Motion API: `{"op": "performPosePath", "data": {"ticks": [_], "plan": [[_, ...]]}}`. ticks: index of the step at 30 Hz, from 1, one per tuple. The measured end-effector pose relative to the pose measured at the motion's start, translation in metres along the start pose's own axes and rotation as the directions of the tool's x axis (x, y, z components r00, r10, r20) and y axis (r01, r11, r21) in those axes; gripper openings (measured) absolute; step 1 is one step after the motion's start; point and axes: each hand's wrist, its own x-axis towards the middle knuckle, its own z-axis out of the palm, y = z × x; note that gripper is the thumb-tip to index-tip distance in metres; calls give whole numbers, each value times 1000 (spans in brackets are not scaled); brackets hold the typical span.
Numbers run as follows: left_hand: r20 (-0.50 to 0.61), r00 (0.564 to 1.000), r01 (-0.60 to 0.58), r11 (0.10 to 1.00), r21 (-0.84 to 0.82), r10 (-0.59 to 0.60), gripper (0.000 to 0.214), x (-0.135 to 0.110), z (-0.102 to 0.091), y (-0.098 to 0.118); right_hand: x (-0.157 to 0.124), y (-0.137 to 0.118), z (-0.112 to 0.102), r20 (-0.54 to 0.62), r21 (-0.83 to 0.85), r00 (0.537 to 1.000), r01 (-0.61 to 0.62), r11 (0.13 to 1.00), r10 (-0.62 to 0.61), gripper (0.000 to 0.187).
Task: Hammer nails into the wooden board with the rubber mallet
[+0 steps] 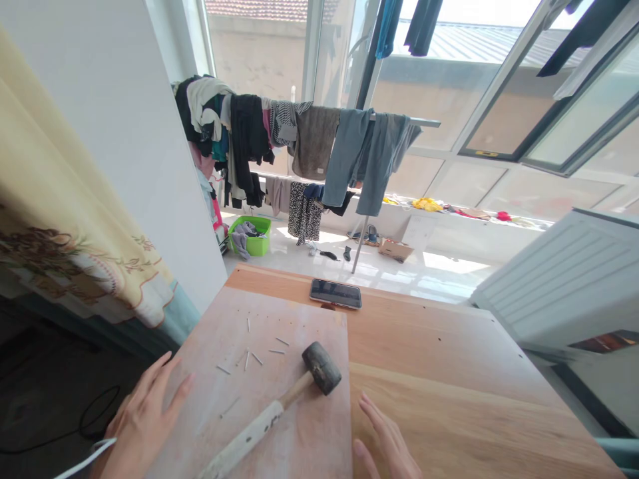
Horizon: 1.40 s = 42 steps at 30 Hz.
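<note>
A rubber mallet (319, 368) with a black head and a white-wrapped wooden handle lies on a pale wooden board (304, 313). Several small nails (249, 356) are scattered on the board to the left of the mallet head. My left hand (144, 422) is at the board's left edge, fingers apart and holding nothing. My right hand (384, 442) hovers or rests just right of the board over the wooden tabletop (449, 399), empty with fingers spread. The mallet handle runs out of the frame's bottom, between my hands.
A smartphone (335, 293) lies face up beyond the board. A patterned curtain (64, 219) hangs at the left above a dark floor with a cable. A white panel (559, 286) stands at the right. Farther off are a clothes rack (309, 140) and a green basket (252, 236).
</note>
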Motion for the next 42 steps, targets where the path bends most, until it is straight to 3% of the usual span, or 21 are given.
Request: {"op": "performPosePath", "data": {"ticks": [6,13,17,21,24,28,33,38,42], "plan": [[46,994,97,994,54,-100,60,13,-5,-20,13,-15,17,54,66,994,91,994,-95,36],[16,996,83,996,28,-83,56,19,-8,0,13,-16,24,89,14,978,190,982,-190,36],[-18,1000,-14,996,-86,12,54,7,-3,27,10,8,3,91,-124,968,244,962,-234,36],[-11,997,-75,973,-219,74,43,-14,-1,66,-1,50,-33,68,-258,983,183,949,-171,37],[34,992,-103,942,-321,120,36,-34,-2,93,-9,82,-63,122,-319,983,167,933,-135,35],[94,981,-111,890,-443,169,33,-58,-5,109,-19,104,-89,-3,-391,1000,17,920,-19,38],[131,963,-138,852,-506,234,37,-68,-11,107,-29,96,-99,-91,-407,993,-100,908,69,46],[107,956,-177,826,-535,274,34,-65,-13,106,-31,76,-96,-112,-408,994,-61,911,16,49],[5,952,-260,814,-520,307,27,-64,-8,105,-33,47,-87,-254,-401,967,-84,912,-23,55]]}}
